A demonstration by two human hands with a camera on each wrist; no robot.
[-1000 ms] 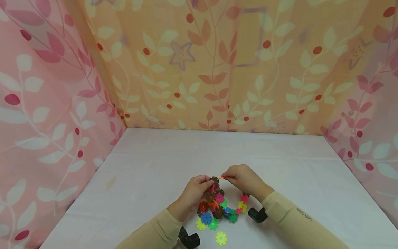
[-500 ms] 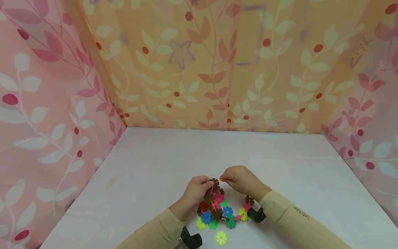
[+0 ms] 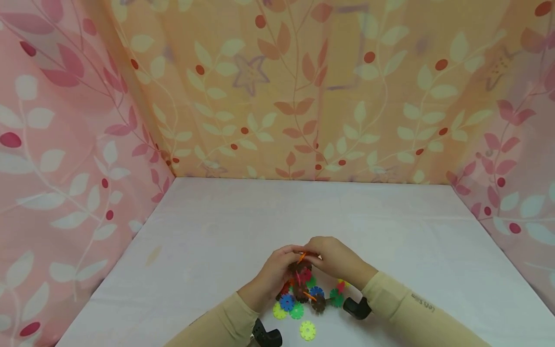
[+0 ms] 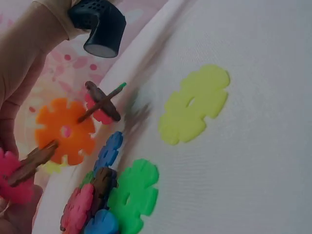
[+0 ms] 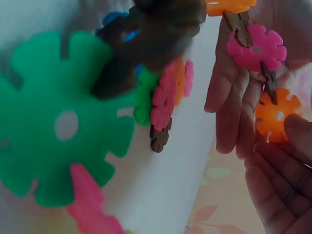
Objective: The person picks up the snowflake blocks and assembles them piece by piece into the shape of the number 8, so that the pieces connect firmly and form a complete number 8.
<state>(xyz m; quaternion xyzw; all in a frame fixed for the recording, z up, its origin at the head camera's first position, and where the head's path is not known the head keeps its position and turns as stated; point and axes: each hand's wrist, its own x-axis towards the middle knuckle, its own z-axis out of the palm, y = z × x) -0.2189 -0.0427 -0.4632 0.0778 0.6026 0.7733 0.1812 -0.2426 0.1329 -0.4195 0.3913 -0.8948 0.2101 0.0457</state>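
Note:
My left hand (image 3: 270, 274) holds the upper end of a chain of notched plastic interlocking discs. Brown (image 3: 300, 266) and pink discs (image 5: 257, 48) show in the part by this hand. Opposite it, my right hand (image 3: 340, 260) pinches an orange disc (image 5: 278, 114) at the chain's top, slotted to a brown disc (image 5: 269, 83). Both hands' fingertips come close together there. The chain drapes down to the table, with blue (image 3: 287, 302), green (image 4: 134, 195) and more brown discs (image 3: 318, 303). The fingers partly hide the joint in the head view.
A loose yellow disc (image 3: 308, 330) lies on the white table (image 3: 243, 217) nearest the front. Another yellow disc (image 3: 279, 311) lies beside the chain. Black wrist cameras (image 3: 357, 308) hang under both sleeves. Patterned cloth walls (image 3: 303, 96) enclose the back and sides.
My right hand has moved left and slightly down, closing on the left hand with the orange disc. The right part of the chain has shifted, and a brown disc now hangs lower at the front.

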